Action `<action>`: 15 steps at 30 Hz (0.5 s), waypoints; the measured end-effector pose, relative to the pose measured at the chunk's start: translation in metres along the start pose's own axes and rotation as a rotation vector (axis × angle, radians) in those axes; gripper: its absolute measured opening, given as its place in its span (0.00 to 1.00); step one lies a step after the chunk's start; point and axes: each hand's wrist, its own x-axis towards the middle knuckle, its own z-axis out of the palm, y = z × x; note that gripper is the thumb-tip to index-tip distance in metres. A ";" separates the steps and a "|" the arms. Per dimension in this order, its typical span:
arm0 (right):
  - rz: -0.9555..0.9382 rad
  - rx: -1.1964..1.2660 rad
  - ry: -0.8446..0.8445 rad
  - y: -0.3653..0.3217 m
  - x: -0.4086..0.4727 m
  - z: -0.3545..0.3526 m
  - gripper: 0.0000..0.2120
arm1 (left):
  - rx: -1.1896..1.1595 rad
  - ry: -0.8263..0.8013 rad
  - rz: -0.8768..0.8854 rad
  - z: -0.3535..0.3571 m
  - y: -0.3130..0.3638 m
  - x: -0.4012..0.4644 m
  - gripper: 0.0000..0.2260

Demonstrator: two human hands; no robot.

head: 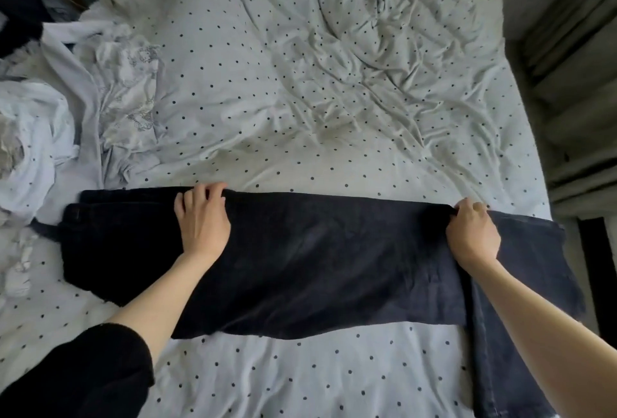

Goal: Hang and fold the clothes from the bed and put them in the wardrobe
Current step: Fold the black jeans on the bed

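Head view: dark trousers (317,260) lie flat across the polka-dot bed (300,83), running from 9 to 3 o'clock, one leg hanging off at 4. The left hand (203,217) has its grip curled over the far edge near the waist; the right hand (473,234) pinches that edge by the hem. Best to lift both together, keep the edge taut, and match seams before creasing. Pale clothes (66,110) wait at 10 o'clock.
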 end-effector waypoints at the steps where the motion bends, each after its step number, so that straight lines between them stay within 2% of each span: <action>1: -0.005 -0.014 -0.002 0.000 -0.003 0.002 0.13 | -0.026 -0.015 -0.009 0.003 0.005 -0.004 0.15; 6: 0.074 -0.061 0.000 0.010 -0.028 0.006 0.19 | -0.170 -0.142 0.102 0.014 0.041 -0.027 0.24; 9: 0.169 -0.058 -0.019 0.027 -0.048 0.007 0.18 | -0.103 -0.200 0.216 0.021 0.064 -0.041 0.27; 15: 0.282 0.008 -0.033 0.079 -0.075 -0.002 0.14 | 0.074 -0.181 0.608 0.036 0.124 -0.079 0.26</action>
